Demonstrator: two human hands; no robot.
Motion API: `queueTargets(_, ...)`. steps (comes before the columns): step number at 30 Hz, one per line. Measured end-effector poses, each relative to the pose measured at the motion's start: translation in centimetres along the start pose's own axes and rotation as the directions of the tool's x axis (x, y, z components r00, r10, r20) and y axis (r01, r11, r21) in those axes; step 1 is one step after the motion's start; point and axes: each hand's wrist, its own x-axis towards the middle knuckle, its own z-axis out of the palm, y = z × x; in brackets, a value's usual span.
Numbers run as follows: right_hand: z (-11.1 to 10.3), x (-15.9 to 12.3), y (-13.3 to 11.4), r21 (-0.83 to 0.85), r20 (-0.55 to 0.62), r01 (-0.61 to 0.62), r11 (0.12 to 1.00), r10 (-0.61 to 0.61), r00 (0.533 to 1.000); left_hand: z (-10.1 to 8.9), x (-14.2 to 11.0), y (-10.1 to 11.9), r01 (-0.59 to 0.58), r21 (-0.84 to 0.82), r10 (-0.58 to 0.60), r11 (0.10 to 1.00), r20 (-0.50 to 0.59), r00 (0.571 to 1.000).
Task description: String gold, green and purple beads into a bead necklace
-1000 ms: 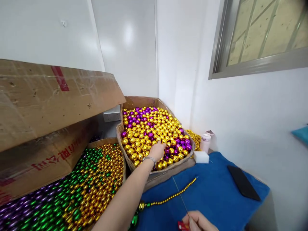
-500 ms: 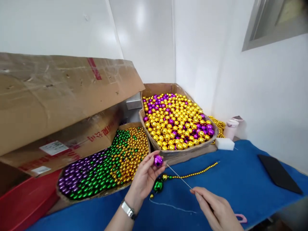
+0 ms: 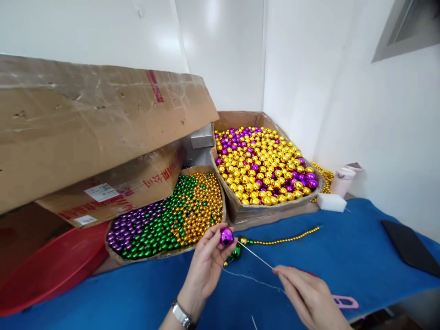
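Observation:
Between the thumb and fingers of my left hand [image 3: 208, 261] is a shiny purple ball bead [image 3: 226, 236]. My right hand [image 3: 307, 293] pinches a long thin needle [image 3: 256, 255], whose far tip points at the bead and ends close to its right side. Whether the tip touches the bead, I cannot tell. Behind my left hand, a large green bead [image 3: 235, 252] lies partly hidden on the blue cloth [image 3: 165, 288]. A gold bead [image 3: 243, 240] and a string of small gold beads [image 3: 288, 239] run rightward from there. Pale thread [image 3: 254, 277] trails across the cloth toward my right hand.
A carton of gold and purple balls [image 3: 237, 201] stands at the back. Left of it, a lower box holds purple, green and gold beads [image 3: 165, 229] under a cardboard box [image 3: 103, 119]. Nearby are a red basin [image 3: 58, 268], white block [image 3: 332, 202], black pad [image 3: 410, 247] and pink handle [image 3: 347, 302].
The view has shifted, so the boxes and table appear farther right and higher. The needle tip is slightly nearer the purple bead. Both hands keep their grips.

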Motion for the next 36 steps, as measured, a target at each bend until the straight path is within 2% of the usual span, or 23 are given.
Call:
queueTargets(5, 0.3, 0.2, -0.3, -0.007, 0.02, 0.023, 1.0, -0.023, 1.0, -0.5, -0.4, 0.1, -0.03, 0.04, 0.03, 0.999, -0.003, 1.0)
queueTargets(9, 1.3, 0.3, -0.3, 0.005, 0.065, 0.004, 1.0, -0.004, 0.998, -0.4, -1.5, -0.5, -0.125, 0.241, 0.112, 0.962, 0.067, 0.991)
queueTargets(12, 2.1, 0.2, -0.5, 0.117, 0.084, -0.072, 0.991, 0.062, 0.995, -0.4, -2.3, -1.0, -0.176, 0.344, 0.149, 0.922, 0.105, 0.983)
queueTargets(15, 2.6, 0.1, -0.9, 0.24, 0.127, -0.17, 0.956, 0.142, 0.982, -0.5, -3.0, -1.3, -0.153, 0.291, 0.127, 0.945, 0.106, 0.986)
queueTargets(18, 3.0, -0.1, -1.1, 0.29, 0.159, -0.208, 0.934, 0.168, 0.973, -0.7, -3.4, -1.4, -0.13, 0.237, 0.109, 0.963, 0.104, 0.989)
queueTargets(21, 3.4, -0.4, -0.7, 0.289, 0.155, -0.185, 0.939, 0.144, 0.977, -0.9, -3.8, -1.5, -0.135, 0.215, 0.117, 0.967, 0.096, 0.989)
queueTargets(26, 3.8, -0.7, -0.1, 0.212, 0.103, -0.079, 0.974, 0.058, 0.993, -1.2, -4.0, -1.6, -0.095, 0.212, 0.084, 0.973, 0.061, 0.995)
queueTargets(30, 3.8, -0.1, -0.9, 0.221, 0.111, -0.079, 0.972, 0.055, 0.992, -1.1, -4.4, -2.3, -0.115, 0.294, 0.104, 0.949, 0.052, 0.993)
queueTargets(32, 3.9, 0.1, -1.2, 0.216, 0.1, -0.07, 0.974, 0.049, 0.994, -1.0, -4.6, -2.3, -0.094, 0.325, 0.072, 0.941, 0.079, 0.994)
queueTargets(34, 3.8, 0.1, -1.1, 0.188, 0.083, -0.059, 0.98, 0.044, 0.996, -1.3, -4.5, -1.6, -0.085, 0.381, 0.044, 0.921, 0.115, 0.992)
queueTargets(36, 3.7, -0.1, -0.8, 0.149, 0.065, -0.038, 0.988, 0.029, 0.997, -2.3, -3.6, -0.2, -0.135, 0.5, 0.096, 0.855, 0.103, 0.99)
